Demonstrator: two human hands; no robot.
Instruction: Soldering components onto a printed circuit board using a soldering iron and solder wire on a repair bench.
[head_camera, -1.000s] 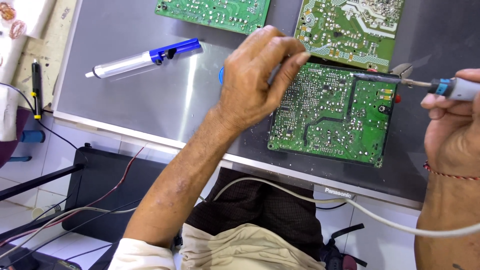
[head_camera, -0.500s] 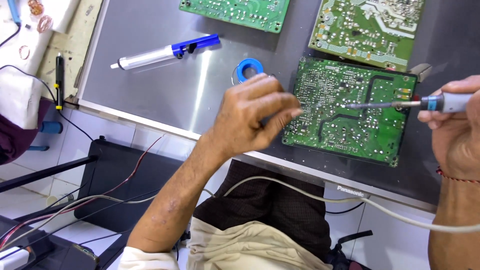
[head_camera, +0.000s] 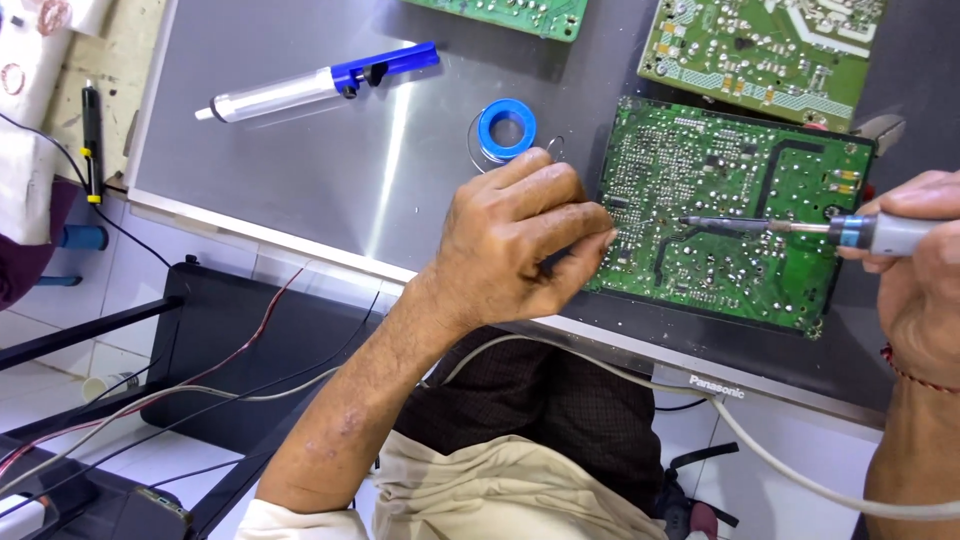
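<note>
A green circuit board (head_camera: 730, 215) lies solder side up on a grey metal panel (head_camera: 330, 170). My left hand (head_camera: 520, 245) rests at the board's left edge with its fingertips pinched together. A thin solder wire (head_camera: 553, 150) runs from a blue spool (head_camera: 506, 127) in under this hand. My right hand (head_camera: 925, 270) grips the grey handle of a soldering iron (head_camera: 790, 227). The iron's tip touches the middle of the board. Its white cord (head_camera: 780, 460) trails down across my lap.
A blue and white desoldering pump (head_camera: 310, 88) lies at the panel's upper left. Two more green boards (head_camera: 770, 45) (head_camera: 510, 12) sit along the far edge. Below the panel are a black device (head_camera: 230, 340), red and grey cables (head_camera: 200, 385), and a black pen (head_camera: 92, 140) at left.
My left hand has slid off the board's top to its left edge, uncovering the blue spool. The iron's tip has moved left from the board's right side onto its middle.
</note>
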